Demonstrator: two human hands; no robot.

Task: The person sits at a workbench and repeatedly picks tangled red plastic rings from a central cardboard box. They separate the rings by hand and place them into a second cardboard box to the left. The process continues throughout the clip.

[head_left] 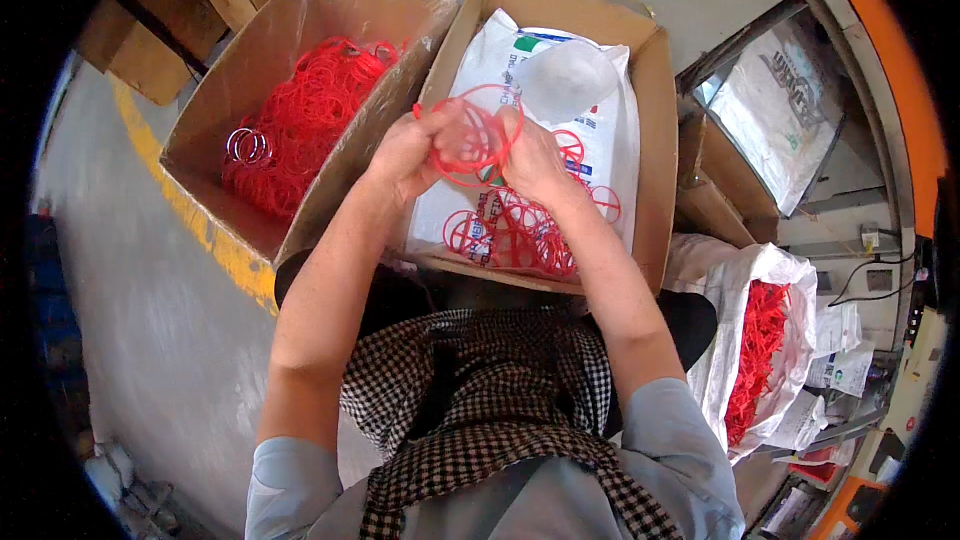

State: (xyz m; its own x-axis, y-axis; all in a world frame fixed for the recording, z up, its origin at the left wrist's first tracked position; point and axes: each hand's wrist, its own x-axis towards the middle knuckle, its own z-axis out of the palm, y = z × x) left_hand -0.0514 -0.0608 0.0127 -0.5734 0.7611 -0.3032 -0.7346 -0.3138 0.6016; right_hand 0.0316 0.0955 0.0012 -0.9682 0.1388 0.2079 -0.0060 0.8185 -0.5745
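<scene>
Above a cardboard box point(656, 150), my left hand point(403, 156) and my right hand point(536, 162) pinch thin red plastic rings point(490, 153) between them. The held rings are partly blurred, and their number is unclear. Both hands have bent fingers closed on the red plastic. Inside the box, under my hands, lies a printed white plastic sack point(432, 212). More red rings with inner spokes point(530, 230) lie heaped on the sack, nearest my right hand. A translucent round piece point(568, 80) rests on the sack beyond my right hand.
To the left, another cardboard box point(205, 130) holds a large heap of red rings point(310, 115) and shiny metal-looking hoops point(247, 145). An open white sack point(725, 330) of red plastic pieces point(755, 370) stands at right. Brown cartons point(145, 65) are stacked far left.
</scene>
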